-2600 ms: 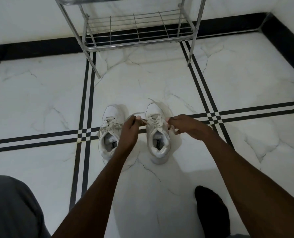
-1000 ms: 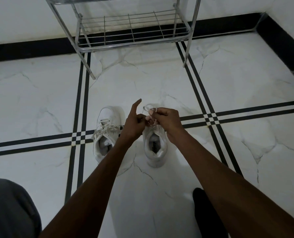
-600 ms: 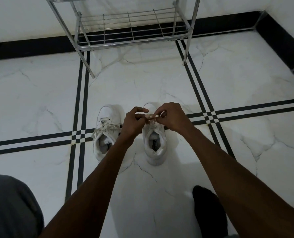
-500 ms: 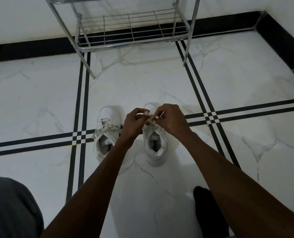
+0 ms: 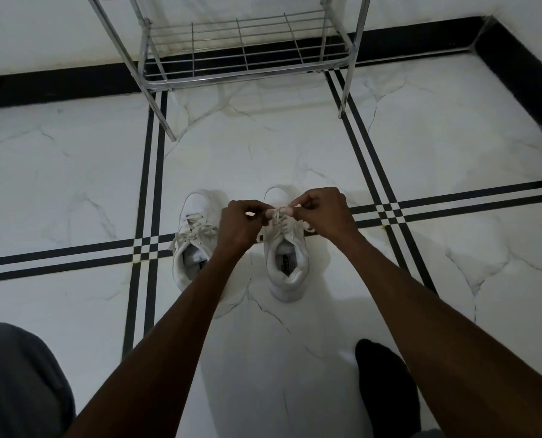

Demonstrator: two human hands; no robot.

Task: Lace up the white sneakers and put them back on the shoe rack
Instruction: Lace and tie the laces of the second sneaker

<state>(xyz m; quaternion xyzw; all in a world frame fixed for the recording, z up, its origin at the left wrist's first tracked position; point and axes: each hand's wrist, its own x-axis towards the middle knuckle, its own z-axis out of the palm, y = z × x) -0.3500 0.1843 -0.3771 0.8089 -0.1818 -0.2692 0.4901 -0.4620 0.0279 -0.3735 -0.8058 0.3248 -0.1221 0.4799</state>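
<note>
Since half a second ago, little shift: left hand (image 5: 242, 224) and right hand (image 5: 321, 213) still pinch the lace (image 5: 277, 213) over the right sneaker (image 5: 287, 263). Left sneaker (image 5: 193, 245) looks tied. Both sit on the floor (image 5: 73, 184); shoe rack (image 5: 247, 71) waits bare.

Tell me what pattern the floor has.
White marble-look floor crossed by double black stripes, seen in the head view.

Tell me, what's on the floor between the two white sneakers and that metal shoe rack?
Nothing: in the head view, only bare marble floor lies between the sneakers and the shoe rack.
</note>
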